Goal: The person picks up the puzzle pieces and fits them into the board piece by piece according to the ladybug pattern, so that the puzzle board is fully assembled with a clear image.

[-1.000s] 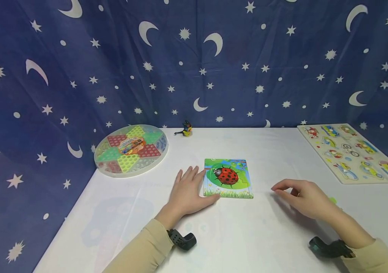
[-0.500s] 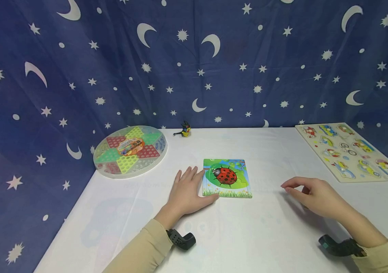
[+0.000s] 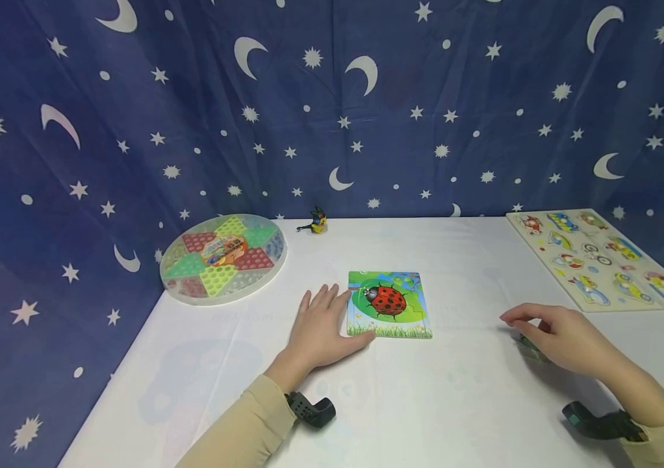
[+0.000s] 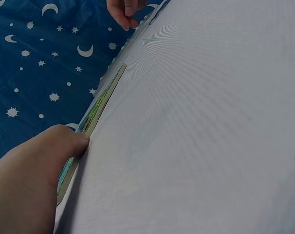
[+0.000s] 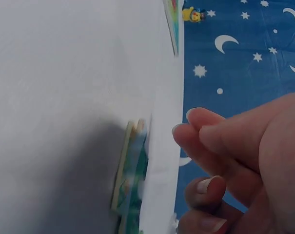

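Observation:
A square ladybug jigsaw puzzle (image 3: 390,305) lies flat on the table. My left hand (image 3: 321,331) rests at its left side, fingers extended along that edge and thumb at the lower edge. In the left wrist view the thumb (image 4: 71,141) touches the board's rim. To the right, my right hand (image 3: 560,335) hovers over the table with bent fingers, thumb and index tips close together and nothing seen between them. Beneath it are green puzzle pieces (image 3: 531,350), partly hidden by the hand. The right wrist view shows these pieces (image 5: 130,180) lying on the table, slightly blurred.
A round Chinese checkers board (image 3: 223,260) lies at the back left. A small toy figure (image 3: 317,221) stands near the back edge. At the back right is a wooden picture board (image 3: 601,260). A blue star-and-moon cloth (image 3: 332,110) hangs behind the table.
My right hand has moved to the right, away from the ladybug puzzle, and is now above the green pieces. My left hand stays in place beside the puzzle.

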Action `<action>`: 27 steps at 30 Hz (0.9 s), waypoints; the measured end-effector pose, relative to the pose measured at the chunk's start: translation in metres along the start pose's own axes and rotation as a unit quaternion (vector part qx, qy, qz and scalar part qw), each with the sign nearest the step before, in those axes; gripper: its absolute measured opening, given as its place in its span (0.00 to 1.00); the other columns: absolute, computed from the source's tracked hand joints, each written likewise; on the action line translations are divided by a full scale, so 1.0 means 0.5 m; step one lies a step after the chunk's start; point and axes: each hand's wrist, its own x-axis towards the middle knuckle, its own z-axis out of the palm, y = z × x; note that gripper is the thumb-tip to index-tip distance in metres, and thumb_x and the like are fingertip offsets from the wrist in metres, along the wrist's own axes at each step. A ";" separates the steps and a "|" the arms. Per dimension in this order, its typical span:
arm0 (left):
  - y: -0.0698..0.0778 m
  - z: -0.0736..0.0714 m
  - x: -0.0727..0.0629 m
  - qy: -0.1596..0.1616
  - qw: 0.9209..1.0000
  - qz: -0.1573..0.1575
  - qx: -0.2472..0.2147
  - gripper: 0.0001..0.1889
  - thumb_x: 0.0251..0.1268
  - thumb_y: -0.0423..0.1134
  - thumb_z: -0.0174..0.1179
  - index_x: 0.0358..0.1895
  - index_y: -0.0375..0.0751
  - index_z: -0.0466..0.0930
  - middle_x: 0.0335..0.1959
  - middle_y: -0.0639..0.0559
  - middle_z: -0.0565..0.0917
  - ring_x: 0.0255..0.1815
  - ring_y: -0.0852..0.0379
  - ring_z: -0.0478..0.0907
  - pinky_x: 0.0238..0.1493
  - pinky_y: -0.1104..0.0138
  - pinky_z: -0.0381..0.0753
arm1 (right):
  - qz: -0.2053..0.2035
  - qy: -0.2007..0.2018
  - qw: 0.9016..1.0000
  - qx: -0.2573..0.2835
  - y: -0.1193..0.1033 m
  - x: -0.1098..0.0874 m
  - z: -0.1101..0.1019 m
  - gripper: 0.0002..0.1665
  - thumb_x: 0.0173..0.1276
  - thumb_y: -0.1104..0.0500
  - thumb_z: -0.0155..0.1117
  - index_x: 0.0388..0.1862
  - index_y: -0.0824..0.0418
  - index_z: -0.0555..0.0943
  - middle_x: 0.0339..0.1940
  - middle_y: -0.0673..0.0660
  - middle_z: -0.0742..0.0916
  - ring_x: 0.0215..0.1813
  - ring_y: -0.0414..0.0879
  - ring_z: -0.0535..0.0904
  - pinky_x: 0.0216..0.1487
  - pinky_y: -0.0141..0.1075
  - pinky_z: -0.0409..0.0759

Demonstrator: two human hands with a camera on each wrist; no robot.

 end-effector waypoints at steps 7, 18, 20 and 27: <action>0.002 -0.004 0.000 0.002 1.000 0.001 -0.001 0.52 0.58 0.79 0.54 0.79 0.48 0.65 0.79 0.43 0.63 0.81 0.44 0.53 0.80 0.46 0.41 | 0.009 -0.019 1.000 -0.009 0.017 -0.014 -0.008 0.15 0.70 0.63 0.68 0.55 0.57 0.87 0.45 0.54 0.88 0.22 0.42 0.67 0.21 0.34 0.68; 0.003 -0.003 -0.001 -0.005 1.000 -0.003 0.003 0.51 0.58 0.78 0.54 0.79 0.48 0.65 0.79 0.43 0.63 0.82 0.45 0.53 0.80 0.46 0.41 | 0.014 -0.060 0.997 -0.044 0.033 -0.023 -0.019 0.30 0.57 0.46 0.81 0.53 0.60 0.86 0.49 0.57 0.86 0.37 0.45 0.73 0.33 0.36 0.74; 0.003 -0.003 -0.001 -0.004 1.000 -0.003 0.003 0.51 0.58 0.78 0.54 0.79 0.48 0.65 0.79 0.43 0.63 0.82 0.45 0.53 0.80 0.46 0.41 | 0.014 -0.068 0.997 -0.046 0.034 -0.022 -0.021 0.31 0.56 0.45 0.82 0.52 0.61 0.85 0.48 0.56 0.85 0.38 0.46 0.74 0.34 0.38 0.75; 0.002 -0.002 0.000 -0.004 1.000 -0.003 0.008 0.52 0.58 0.79 0.53 0.79 0.49 0.65 0.79 0.44 0.63 0.81 0.46 0.53 0.80 0.46 0.42 | 0.018 -0.084 0.995 -0.054 0.038 -0.018 -0.025 0.31 0.54 0.44 0.83 0.50 0.60 0.84 0.46 0.56 0.84 0.43 0.49 0.76 0.41 0.45 0.78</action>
